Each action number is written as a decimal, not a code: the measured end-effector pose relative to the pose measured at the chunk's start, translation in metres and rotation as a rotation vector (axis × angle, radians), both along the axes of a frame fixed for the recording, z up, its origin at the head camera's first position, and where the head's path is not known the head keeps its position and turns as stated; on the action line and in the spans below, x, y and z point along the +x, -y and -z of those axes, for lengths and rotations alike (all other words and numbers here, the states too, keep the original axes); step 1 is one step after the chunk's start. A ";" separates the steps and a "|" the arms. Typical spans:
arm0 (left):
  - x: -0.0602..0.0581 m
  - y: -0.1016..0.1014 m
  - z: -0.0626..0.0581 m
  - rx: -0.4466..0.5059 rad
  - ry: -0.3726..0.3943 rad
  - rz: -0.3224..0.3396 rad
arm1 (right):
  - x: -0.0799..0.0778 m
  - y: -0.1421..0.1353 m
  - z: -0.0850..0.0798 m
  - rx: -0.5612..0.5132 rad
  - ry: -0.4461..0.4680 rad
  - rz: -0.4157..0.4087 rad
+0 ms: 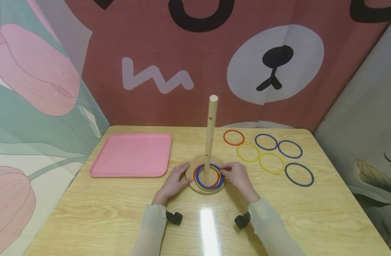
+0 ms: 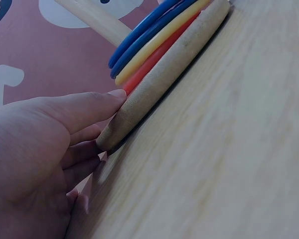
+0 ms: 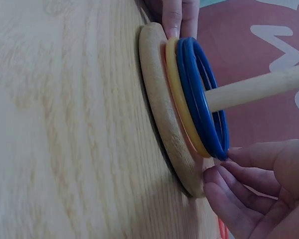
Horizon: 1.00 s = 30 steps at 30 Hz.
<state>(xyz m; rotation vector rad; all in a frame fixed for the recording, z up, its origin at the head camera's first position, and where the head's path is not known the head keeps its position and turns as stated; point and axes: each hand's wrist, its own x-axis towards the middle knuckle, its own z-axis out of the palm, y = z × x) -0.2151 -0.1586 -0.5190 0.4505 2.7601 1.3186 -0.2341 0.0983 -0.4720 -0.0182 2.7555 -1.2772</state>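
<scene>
A wooden post (image 1: pixel 210 131) rises from a round wooden base (image 1: pixel 191 170) in the middle of the table. Around the post's foot lie stacked rings: a red ring (image 2: pixel 142 77) lowest, a yellow ring (image 3: pixel 177 89) above it, and two blue rings (image 3: pixel 202 107) on top. My left hand (image 1: pixel 174 181) holds the base's left edge, thumb by the red ring and fingers against the rim. From the right, my right hand (image 1: pixel 237 175) pinches the edge of the top blue ring between thumb and index finger.
A pink tray (image 1: pixel 131 174) lies at the back left. To the right of the post, a loose red ring (image 1: pixel 234 145), two yellow rings (image 1: pixel 272 172) and three blue rings (image 1: pixel 299 185) lie flat. A printed curtain (image 1: pixel 198 106) hangs behind the table (image 1: pixel 102 213).
</scene>
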 end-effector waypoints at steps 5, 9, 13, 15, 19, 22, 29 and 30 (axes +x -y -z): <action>0.000 -0.001 0.000 0.001 -0.002 0.001 | 0.001 -0.012 -0.003 0.027 -0.028 0.004; 0.000 -0.001 0.000 0.006 0.004 0.000 | 0.002 -0.025 -0.007 0.010 -0.031 -0.003; 0.001 0.000 0.000 0.011 0.008 -0.001 | 0.002 -0.042 -0.007 -0.014 -0.021 -0.011; 0.001 0.000 0.000 0.009 0.008 0.002 | 0.002 -0.052 -0.007 -0.018 -0.018 -0.012; 0.001 -0.001 0.000 0.003 0.008 0.003 | 0.002 -0.073 -0.009 -0.005 -0.024 -0.007; 0.001 -0.001 -0.001 0.005 0.006 0.001 | 0.001 -0.089 -0.011 0.022 -0.040 -0.005; 0.001 0.000 0.000 0.017 0.004 0.006 | -0.001 -0.124 -0.016 0.091 -0.113 0.052; 0.001 0.000 -0.001 0.018 0.004 0.006 | -0.001 -0.129 -0.017 0.095 -0.119 0.062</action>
